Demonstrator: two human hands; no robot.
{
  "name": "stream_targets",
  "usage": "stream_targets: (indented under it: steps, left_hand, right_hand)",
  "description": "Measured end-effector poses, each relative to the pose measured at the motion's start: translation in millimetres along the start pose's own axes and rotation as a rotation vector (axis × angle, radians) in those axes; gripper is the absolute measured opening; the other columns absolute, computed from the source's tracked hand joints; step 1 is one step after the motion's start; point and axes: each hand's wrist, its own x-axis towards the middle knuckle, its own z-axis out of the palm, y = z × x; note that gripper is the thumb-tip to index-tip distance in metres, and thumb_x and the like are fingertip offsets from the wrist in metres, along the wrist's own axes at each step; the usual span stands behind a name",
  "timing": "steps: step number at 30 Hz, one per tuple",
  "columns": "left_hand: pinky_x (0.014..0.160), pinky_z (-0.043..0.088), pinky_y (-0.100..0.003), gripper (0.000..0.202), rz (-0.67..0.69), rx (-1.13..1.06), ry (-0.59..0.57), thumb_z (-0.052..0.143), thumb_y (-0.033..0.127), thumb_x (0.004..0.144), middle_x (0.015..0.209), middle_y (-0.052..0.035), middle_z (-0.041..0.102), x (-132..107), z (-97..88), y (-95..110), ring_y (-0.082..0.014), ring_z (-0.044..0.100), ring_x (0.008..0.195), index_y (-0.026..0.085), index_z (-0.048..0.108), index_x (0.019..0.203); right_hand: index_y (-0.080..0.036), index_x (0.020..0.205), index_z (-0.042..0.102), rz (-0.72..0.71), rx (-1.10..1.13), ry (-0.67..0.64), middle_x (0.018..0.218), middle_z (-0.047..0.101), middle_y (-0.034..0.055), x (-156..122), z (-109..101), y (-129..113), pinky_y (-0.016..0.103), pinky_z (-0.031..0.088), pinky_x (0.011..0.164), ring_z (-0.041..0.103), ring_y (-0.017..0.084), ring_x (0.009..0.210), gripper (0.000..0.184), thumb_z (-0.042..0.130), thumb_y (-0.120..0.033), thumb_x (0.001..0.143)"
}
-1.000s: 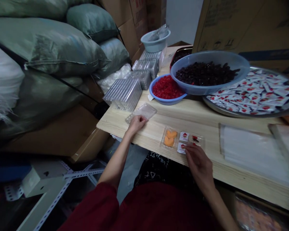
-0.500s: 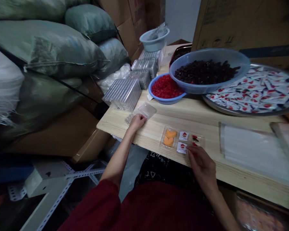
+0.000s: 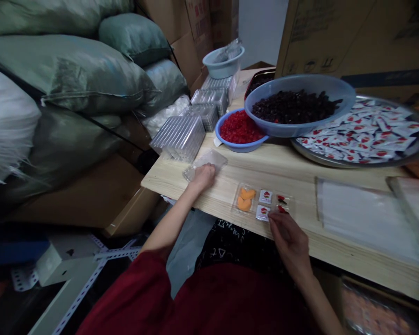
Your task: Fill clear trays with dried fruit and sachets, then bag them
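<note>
A clear compartment tray (image 3: pixel 260 203) lies near the front edge of the wooden table (image 3: pixel 289 167). It holds two orange pieces (image 3: pixel 246 199), two small white sachets (image 3: pixel 264 204) and some red and dark bits. My right hand (image 3: pixel 289 240) touches its near right corner with fingers curled; whether they pinch anything is unclear. My left hand (image 3: pixel 204 176) rests, fingers bent, on an empty clear tray (image 3: pixel 209 160) further left.
Stacks of clear trays (image 3: pixel 181 136) stand at the table's left. A small blue bowl of red pieces (image 3: pixel 240 129), a large blue bowl of dark pieces (image 3: pixel 296 106) and a metal pan of sachets (image 3: pixel 366 132) sit behind. Clear bags (image 3: pixel 363 216) lie right. Sacks (image 3: pixel 73 70) pile left.
My left hand has slid a little further onto the empty clear tray. My right hand stays at the filled tray's near corner, shifting only slightly.
</note>
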Motion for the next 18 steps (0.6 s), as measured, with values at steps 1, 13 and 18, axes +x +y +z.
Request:
stream_targets:
  steps: [1, 13, 18]
  left_hand:
    - [0.089, 0.047, -0.038, 0.024, 0.002, 0.008, 0.016, 0.060, 0.012, 0.082, 0.114, -0.0204, 0.065, -1, -1.7, 0, -0.0325, 0.062, 0.107, 0.012, 0.063, 0.106]
    - [0.085, 0.050, -0.032, 0.015, 0.079, -0.954, 0.715, 0.035, 0.035, 0.105, 0.128, -0.0116, 0.061, -76, -41.8, 37, -0.0179, 0.060, 0.106, 0.023, 0.041, 0.098]
    - [0.077, 0.047, -0.029, 0.020, 0.122, -1.623, 0.368, 0.047, 0.039, 0.103, 0.125, -0.0119, 0.065, -126, -15.4, 115, -0.0140, 0.061, 0.086, 0.021, 0.046, 0.097]
  right_hand:
    - [-0.022, 0.110, 0.070, -0.009, -0.003, 0.001, 0.109, 0.070, 0.0077, 0, 0, -1, 0.044, 0.056, 0.095, 0.067, 0.023, 0.105, 0.017, 0.062, -0.025, 0.096]
    - [-0.024, 0.108, 0.073, 0.251, 0.301, 0.023, 0.113, 0.071, 0.0077, 18, 23, -32, 0.044, 0.051, 0.102, 0.066, 0.024, 0.110, 0.021, 0.066, -0.038, 0.093]
    - [-0.032, 0.143, 0.050, 0.612, 0.919, 0.091, 0.125, 0.067, 0.0067, 39, 38, -60, 0.037, 0.056, 0.088, 0.068, 0.018, 0.100, 0.056, 0.067, -0.049, 0.092]
